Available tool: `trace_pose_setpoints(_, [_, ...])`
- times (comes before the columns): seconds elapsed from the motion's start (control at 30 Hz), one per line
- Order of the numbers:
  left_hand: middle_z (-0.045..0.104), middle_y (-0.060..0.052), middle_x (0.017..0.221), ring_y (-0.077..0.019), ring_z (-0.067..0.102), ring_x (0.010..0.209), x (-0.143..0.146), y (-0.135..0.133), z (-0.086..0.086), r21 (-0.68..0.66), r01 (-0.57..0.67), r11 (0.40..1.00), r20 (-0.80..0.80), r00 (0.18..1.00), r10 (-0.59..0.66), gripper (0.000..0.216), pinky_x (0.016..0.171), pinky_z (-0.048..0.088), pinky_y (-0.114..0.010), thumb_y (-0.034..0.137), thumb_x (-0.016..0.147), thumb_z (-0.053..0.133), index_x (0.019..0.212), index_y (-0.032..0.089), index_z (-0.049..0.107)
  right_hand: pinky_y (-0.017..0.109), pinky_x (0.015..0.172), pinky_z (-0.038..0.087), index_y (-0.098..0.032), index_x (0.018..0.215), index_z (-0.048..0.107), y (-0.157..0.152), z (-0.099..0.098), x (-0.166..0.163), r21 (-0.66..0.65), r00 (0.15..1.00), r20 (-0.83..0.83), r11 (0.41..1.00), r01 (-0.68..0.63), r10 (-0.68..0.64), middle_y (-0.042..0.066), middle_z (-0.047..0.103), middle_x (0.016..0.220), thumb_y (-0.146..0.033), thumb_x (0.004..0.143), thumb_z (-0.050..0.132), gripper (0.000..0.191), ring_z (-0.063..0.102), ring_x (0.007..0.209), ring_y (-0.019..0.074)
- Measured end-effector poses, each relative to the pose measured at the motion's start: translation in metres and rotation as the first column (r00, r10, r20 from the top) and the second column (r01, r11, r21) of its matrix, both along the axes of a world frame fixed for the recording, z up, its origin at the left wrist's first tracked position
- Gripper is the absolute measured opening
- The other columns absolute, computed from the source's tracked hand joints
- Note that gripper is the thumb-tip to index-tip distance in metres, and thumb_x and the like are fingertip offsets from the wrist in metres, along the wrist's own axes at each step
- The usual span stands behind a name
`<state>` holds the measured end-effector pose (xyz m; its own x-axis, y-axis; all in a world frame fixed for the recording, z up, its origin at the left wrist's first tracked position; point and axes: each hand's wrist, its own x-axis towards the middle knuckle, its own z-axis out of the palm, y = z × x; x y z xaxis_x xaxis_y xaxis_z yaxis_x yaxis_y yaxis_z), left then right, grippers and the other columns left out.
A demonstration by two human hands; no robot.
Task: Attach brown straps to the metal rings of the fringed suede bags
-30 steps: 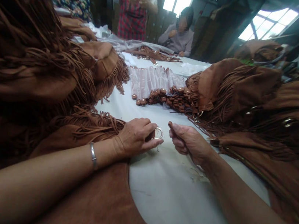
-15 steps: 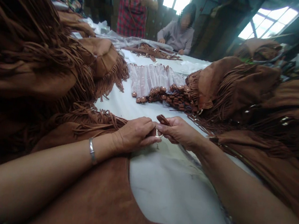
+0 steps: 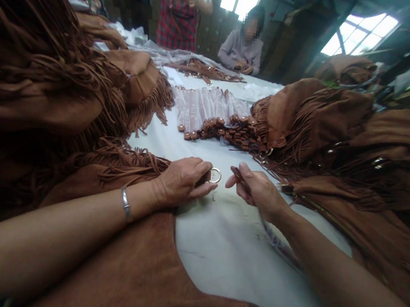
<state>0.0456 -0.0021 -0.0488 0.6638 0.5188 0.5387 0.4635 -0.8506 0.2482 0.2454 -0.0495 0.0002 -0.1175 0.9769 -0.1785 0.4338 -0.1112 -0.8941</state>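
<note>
Bare counter [image 3: 228, 258] lies open between the arms, crossed by a strap [image 3: 276, 240] from the right hand [image 3: 256, 191]. A ring [image 3: 215, 176] in the left hand [image 3: 181, 183] narrows the middle gap. The left bag heap [image 3: 46, 90] and right bag heap [image 3: 362, 145] wall the sides; tabs [image 3: 230, 134] block ahead.

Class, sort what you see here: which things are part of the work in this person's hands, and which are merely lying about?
In hand: left hand, metal ring, fringed bag, right hand, strap.
Lying about: wrapped straps, bag piles, table.
</note>
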Motion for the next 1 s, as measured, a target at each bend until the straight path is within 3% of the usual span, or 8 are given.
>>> trace_pose_setpoints(0.17, [0.053, -0.006, 0.076, -0.0179, 0.047, 0.07, 0.001, -0.001, 0.0, 0.017, -0.016, 1.0, -0.024, 1.0, 0.016, 0.029, 0.065, 0.041, -0.029, 0.039, 0.087, 0.042, 0.09, 0.012, 0.052, 0.021, 0.044, 0.022, -0.014, 0.063, 0.053, -0.011, 0.004, 0.005, 0.088, 0.973, 0.206, 0.988, -0.129, 0.109, -0.004, 0.037, 0.052, -0.053, 0.078, 0.057, 0.042, 0.031, 0.047, 0.0067])
trace_pose_setpoints(0.3, [0.053, -0.006, 0.076, -0.0176, 0.048, 0.07, 0.0, 0.0, 0.0, 0.02, 0.028, 0.999, 0.016, 0.999, -0.028, 0.027, 0.064, 0.041, -0.029, 0.037, 0.087, 0.043, 0.09, 0.012, 0.053, 0.021, 0.045, 0.021, -0.014, 0.066, 0.052, -0.013, 0.003, 0.001, 0.044, 0.968, 0.162, 0.978, -0.202, 0.192, -0.005, 0.037, 0.053, -0.05, 0.078, 0.058, 0.039, 0.03, 0.048, 0.0067])
trace_pose_setpoints(0.43, [0.054, -0.006, 0.073, -0.0171, 0.048, 0.068, -0.002, 0.001, 0.0, 0.036, 0.066, 0.997, 0.046, 0.997, -0.068, 0.025, 0.063, 0.041, -0.028, 0.035, 0.087, 0.044, 0.089, 0.012, 0.053, 0.02, 0.043, 0.019, -0.014, 0.065, 0.05, -0.008, 0.003, 0.0, -0.082, 0.96, 0.095, 0.963, -0.258, 0.265, -0.006, 0.034, 0.052, -0.052, 0.077, 0.06, 0.041, 0.027, 0.047, 0.006])
trace_pose_setpoints(0.67, [0.056, -0.006, 0.072, -0.0166, 0.05, 0.067, -0.004, 0.003, 0.0, 0.11, 0.128, 0.986, 0.078, 0.987, -0.137, 0.021, 0.063, 0.043, -0.027, 0.03, 0.087, 0.042, 0.089, 0.012, 0.053, 0.02, 0.042, 0.018, -0.013, 0.068, 0.053, -0.001, -0.002, -0.002, -0.106, 0.953, 0.056, 0.951, -0.291, 0.298, -0.006, 0.035, 0.053, -0.052, 0.077, 0.061, 0.041, 0.027, 0.047, 0.0056])
trace_pose_setpoints(1.0, [0.059, -0.006, 0.077, -0.0156, 0.054, 0.07, -0.004, 0.007, -0.003, 0.007, 0.152, 0.988, 0.043, 0.987, -0.152, 0.025, 0.065, 0.044, -0.026, 0.032, 0.089, 0.043, 0.097, 0.011, 0.053, 0.021, 0.043, 0.016, -0.013, 0.064, 0.051, -0.007, -0.004, -0.008, -0.087, 0.969, 0.063, 0.969, -0.232, 0.238, -0.006, 0.033, 0.053, -0.054, 0.075, 0.061, 0.044, 0.025, 0.048, 0.0056])
